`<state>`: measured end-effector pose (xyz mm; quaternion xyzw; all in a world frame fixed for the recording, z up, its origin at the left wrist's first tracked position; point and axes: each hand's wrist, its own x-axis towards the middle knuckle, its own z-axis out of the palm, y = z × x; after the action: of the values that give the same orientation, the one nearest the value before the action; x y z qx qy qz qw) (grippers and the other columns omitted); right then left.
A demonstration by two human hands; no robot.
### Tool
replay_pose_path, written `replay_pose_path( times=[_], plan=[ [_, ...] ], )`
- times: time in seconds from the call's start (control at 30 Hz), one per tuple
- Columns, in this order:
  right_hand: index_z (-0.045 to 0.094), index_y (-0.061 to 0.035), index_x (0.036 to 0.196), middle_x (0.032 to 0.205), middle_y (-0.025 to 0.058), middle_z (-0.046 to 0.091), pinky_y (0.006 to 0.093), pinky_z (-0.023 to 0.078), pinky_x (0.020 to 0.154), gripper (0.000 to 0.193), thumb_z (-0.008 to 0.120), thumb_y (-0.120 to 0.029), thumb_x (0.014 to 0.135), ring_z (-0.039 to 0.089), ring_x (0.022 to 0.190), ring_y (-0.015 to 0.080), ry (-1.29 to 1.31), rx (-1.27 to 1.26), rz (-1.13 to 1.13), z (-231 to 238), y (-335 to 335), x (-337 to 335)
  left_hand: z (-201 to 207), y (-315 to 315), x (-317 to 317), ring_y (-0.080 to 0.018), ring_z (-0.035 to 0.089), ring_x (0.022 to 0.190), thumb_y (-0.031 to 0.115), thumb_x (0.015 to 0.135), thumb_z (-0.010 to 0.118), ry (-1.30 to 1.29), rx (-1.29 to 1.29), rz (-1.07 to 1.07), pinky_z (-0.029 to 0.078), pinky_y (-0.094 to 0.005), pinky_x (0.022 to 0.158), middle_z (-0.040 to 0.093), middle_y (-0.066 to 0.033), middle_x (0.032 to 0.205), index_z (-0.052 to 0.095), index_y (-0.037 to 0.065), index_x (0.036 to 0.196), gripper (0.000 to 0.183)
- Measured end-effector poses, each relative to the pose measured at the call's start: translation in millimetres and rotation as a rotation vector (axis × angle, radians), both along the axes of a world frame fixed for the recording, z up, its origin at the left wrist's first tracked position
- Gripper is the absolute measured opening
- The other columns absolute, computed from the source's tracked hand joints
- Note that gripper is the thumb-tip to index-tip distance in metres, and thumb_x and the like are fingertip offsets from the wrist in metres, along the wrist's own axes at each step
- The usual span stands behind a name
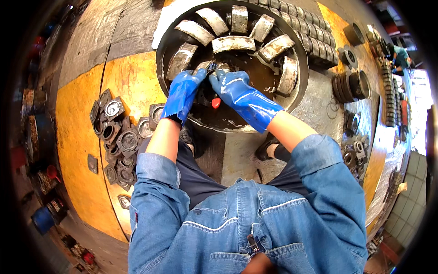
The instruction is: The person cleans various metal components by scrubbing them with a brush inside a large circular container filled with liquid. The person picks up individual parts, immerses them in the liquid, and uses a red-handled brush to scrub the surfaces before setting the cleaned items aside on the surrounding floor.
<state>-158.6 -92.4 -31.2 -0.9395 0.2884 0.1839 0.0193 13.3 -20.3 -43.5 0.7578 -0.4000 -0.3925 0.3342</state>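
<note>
Denim jacket (237, 214) fabric fills the nearest ground, its sleeves rolled back to bare both forearms. The left hand (188, 82), in a blue rubber glove, reaches almost straight ahead, fingers bent inward; the right hand (232, 83), gloved alike, slants in from the right, wrist fairly straight, fingers curled toward the left ones. The fingertips meet closely over a partly hidden metal piece (202, 65) inside the basin; whether each hand grips it or only touches it, I cannot tell. A small red object (216, 102) shows just below the gap between the gloves. Around them spreads a round dark basin (160, 68) holding murky liquid (262, 80), with curved metal blocks (233, 44) arranged in an arc along its far side. Left of the basin lies a heap of flanged metal castings (129, 140); beyond its right rim stand rows of stacked curved blocks (315, 39) and metal rings (359, 85).
</note>
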Motion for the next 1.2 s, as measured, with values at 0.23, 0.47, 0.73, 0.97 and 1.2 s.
replay_pose_path(
  times=[0.23,0.47,0.73,0.97,1.2],
  plan=[
    [0.075,-0.0134,0.118,0.116,0.0169,0.076,0.0433,0.059,0.091,0.036,0.067,-0.043,0.099,0.072,0.111,0.0372,-0.118,0.311,-0.554,-12.5,-15.7,1.4,12.7,0.3,-5.0,-0.0408,0.071,0.106,0.063,0.096,0.064,-0.116,0.103,-0.035,0.052,-0.0446,0.092,0.075,-0.0293,0.109,0.074,-0.008,0.113,0.073],
    [0.074,-0.0052,0.12,0.09,0.0127,0.076,0.0392,0.055,0.076,0.051,0.076,-0.046,0.089,0.071,0.08,0.0243,-0.319,0.765,-0.665,10.2,-3.1,-4.4,-5.5,11.0,3.0,-0.0424,0.072,0.104,0.061,0.095,0.067,-0.067,0.095,0.039,0.053,-0.0461,0.089,0.074,-0.0307,0.105,0.075,-0.008,0.109,0.071],
    [0.075,-0.0049,0.113,0.095,0.0149,0.077,0.0411,0.054,0.079,0.05,0.078,-0.046,0.085,0.071,0.086,0.0254,-0.243,0.836,-0.681,5.7,-16.7,-0.5,7.7,8.3,-0.2,-0.0422,0.072,0.109,0.061,0.091,0.071,-0.022,0.173,0.033,0.055,-0.045,0.093,0.074,-0.0313,0.112,0.074,-0.008,0.116,0.073],
    [0.073,-0.0149,0.13,0.126,0.0137,0.075,0.0477,0.058,0.097,0.038,0.069,-0.03,0.095,0.071,0.119,0.0362,0.097,0.325,-0.505,-13.2,2.1,14.7,0.2,-6.8,-5.9,-0.0425,0.071,0.114,0.064,0.088,0.072,-0.066,0.191,-0.001,0.055,-0.0445,0.098,0.074,-0.0278,0.116,0.076,-0.002,0.117,0.071],
    [0.066,-0.0206,0.133,0.126,0.0118,0.073,0.0518,0.058,0.091,0.039,0.067,-0.021,0.093,0.072,0.113,0.0381,0.1,0.136,-0.365,6.7,2.2,10.5,6.5,-4.8,-3.8,-0.0438,0.069,0.116,0.063,0.088,0.072,-0.064,0.206,-0.016,0.054,-0.0453,0.098,0.073,-0.0296,0.117,0.076,-0.005,0.115,0.073]
  ],
)
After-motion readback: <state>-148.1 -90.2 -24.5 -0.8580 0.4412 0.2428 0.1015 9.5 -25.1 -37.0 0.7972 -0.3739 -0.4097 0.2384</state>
